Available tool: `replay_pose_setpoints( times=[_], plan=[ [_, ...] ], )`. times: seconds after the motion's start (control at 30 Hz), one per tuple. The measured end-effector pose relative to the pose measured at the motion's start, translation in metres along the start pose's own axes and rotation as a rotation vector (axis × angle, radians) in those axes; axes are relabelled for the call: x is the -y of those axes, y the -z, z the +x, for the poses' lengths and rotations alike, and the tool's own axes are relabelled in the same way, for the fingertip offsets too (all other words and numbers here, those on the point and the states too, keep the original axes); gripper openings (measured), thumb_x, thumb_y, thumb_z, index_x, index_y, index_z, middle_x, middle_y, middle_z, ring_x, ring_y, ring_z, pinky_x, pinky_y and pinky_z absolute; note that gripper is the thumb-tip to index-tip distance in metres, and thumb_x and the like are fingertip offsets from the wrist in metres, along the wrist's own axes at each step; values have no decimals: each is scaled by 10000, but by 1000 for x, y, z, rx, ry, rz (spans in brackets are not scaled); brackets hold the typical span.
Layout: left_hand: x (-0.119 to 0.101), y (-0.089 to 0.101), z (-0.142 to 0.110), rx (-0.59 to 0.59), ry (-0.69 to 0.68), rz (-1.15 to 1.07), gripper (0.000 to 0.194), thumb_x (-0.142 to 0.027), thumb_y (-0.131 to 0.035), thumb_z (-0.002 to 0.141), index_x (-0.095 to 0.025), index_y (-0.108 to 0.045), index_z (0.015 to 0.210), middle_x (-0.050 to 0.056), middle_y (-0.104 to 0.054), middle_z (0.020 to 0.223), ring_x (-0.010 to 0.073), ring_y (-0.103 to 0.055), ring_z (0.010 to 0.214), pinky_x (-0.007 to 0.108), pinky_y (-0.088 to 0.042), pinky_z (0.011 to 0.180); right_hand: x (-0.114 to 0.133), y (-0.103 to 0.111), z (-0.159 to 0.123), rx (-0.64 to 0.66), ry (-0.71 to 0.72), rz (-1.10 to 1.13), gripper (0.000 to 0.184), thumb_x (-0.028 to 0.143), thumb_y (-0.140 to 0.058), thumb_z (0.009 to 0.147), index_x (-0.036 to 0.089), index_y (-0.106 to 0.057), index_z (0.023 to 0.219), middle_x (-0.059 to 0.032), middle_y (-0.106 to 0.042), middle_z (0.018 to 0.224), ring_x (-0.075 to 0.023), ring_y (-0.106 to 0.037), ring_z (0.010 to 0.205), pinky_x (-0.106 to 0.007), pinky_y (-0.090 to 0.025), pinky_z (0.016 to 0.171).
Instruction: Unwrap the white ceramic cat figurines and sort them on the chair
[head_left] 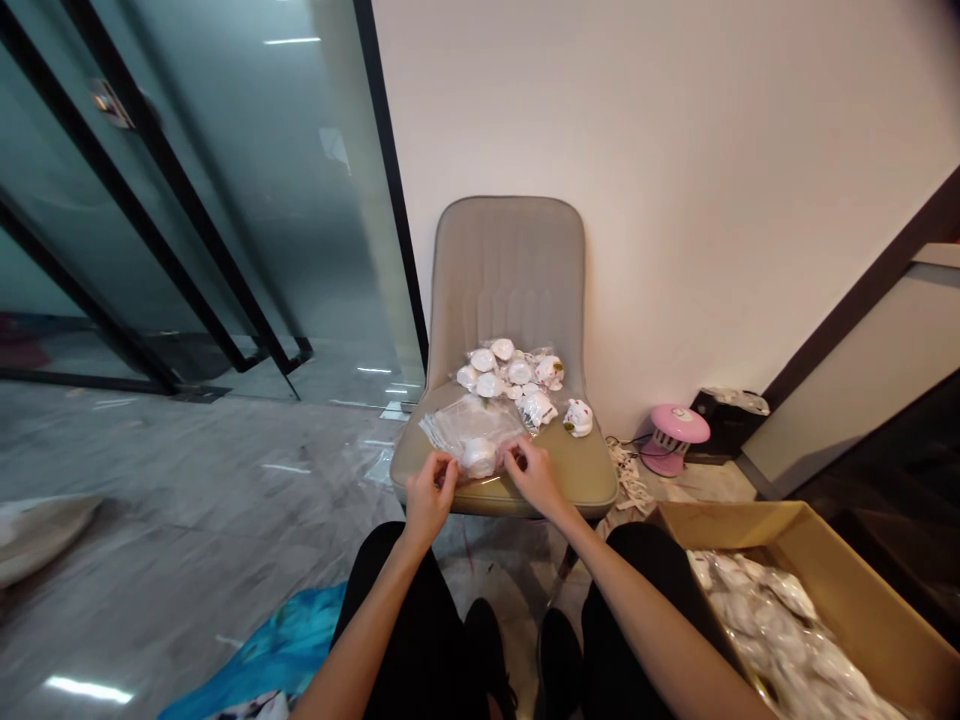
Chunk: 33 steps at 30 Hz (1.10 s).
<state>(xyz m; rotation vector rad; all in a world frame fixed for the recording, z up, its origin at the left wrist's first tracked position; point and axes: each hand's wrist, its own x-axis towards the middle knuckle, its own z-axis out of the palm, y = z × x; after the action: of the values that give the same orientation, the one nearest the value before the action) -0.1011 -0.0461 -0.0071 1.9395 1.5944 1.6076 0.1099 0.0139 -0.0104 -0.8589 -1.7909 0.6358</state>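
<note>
A beige padded chair (517,300) stands against the wall in front of me. On its seat lies a heap of small white round items (510,375) and a pile of clear plastic bags (465,425). My left hand (429,490) and my right hand (531,470) are at the seat's front edge, each pinching one side of a clear bag with a white round item (478,456) inside it. Both hands have their fingers closed on the bag. One white figure (577,417) stands apart at the right of the seat.
An open cardboard box (862,590) filled with plastic-wrapped items sits at my right. A pink round device (675,435) stands on the floor by the wall. Glass partitions (187,200) rise at the left. A blue bag (285,650) lies by my left knee.
</note>
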Motion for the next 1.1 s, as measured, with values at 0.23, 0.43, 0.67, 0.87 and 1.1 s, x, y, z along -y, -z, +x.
replay_pose_setpoints(
  times=[0.23,0.43,0.67,0.87,1.1],
  plan=[
    [-1,-2,3,-37,84,-62,126,-341,-528,973,-231,-550,916,19,-742,795,180,-727,735,274,-565,632,2,-1,5,7,-33,109,188,374,-524,973,232,-607,881,-21,-725,784,-180,-672,660,-291,-539,648],
    [-1,-3,3,-61,94,-107,139,-354,-538,969,-233,-548,903,22,-736,790,191,-731,737,288,-568,643,2,0,7,11,-52,133,203,402,-541,967,233,-565,857,-14,-698,754,-183,-663,660,-288,-527,635],
    [-4,-6,5,-94,192,-192,170,-377,-558,947,-221,-544,882,17,-726,757,185,-721,719,290,-560,695,6,2,8,-11,-67,161,226,411,-523,974,224,-550,851,0,-663,720,-171,-636,658,-261,-475,643],
    [-4,-9,8,-115,280,-263,198,-406,-594,898,-221,-558,839,4,-712,706,190,-715,678,283,-542,668,6,-3,8,-86,-141,195,291,474,-523,950,226,-561,801,-2,-652,651,-177,-617,606,-262,-462,615],
    [-7,-9,12,-117,334,-344,218,-415,-605,876,-215,-543,812,-13,-680,642,173,-685,631,269,-510,665,7,-9,10,-121,-171,217,267,449,-528,949,230,-537,796,8,-653,628,-175,-635,596,-258,-459,626]
  ],
)
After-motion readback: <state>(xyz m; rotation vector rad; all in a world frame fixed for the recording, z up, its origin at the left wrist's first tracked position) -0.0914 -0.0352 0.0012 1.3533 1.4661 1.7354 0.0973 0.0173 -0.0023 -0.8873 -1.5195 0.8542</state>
